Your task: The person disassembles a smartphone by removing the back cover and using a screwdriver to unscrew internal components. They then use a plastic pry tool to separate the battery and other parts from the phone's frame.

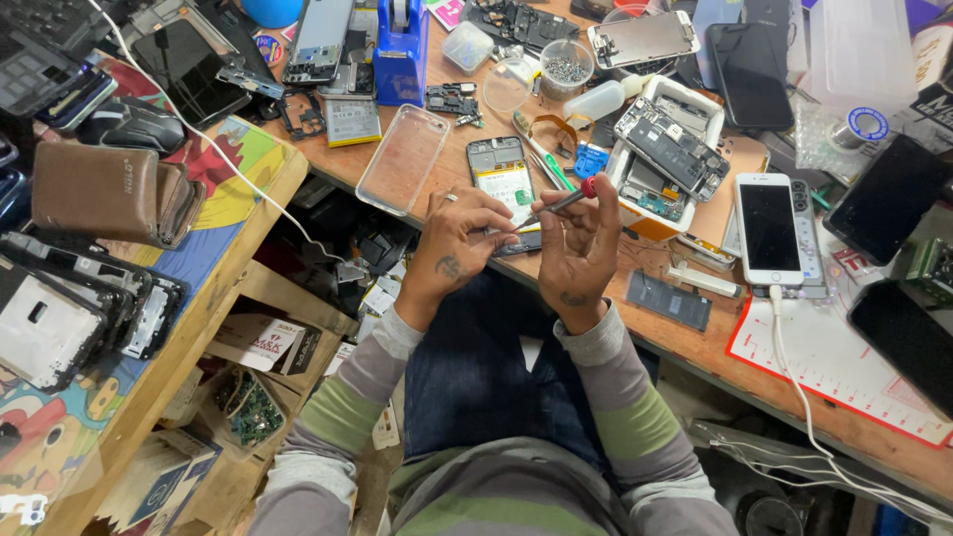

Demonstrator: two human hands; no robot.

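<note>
While the right hand (579,248) pinches a slim red-tipped screwdriver (562,203), the left hand (459,243) curls its fingers around the tool's point. Both hover over an opened smartphone with a green battery (503,183) at the wooden workbench's (695,342) front edge. Beside it lie a clear phone case (403,159) and a white smartphone (769,228).

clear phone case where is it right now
In the head view the clear phone case lies on the wooden bench, left of the opened phone and just above the left hand.
</note>
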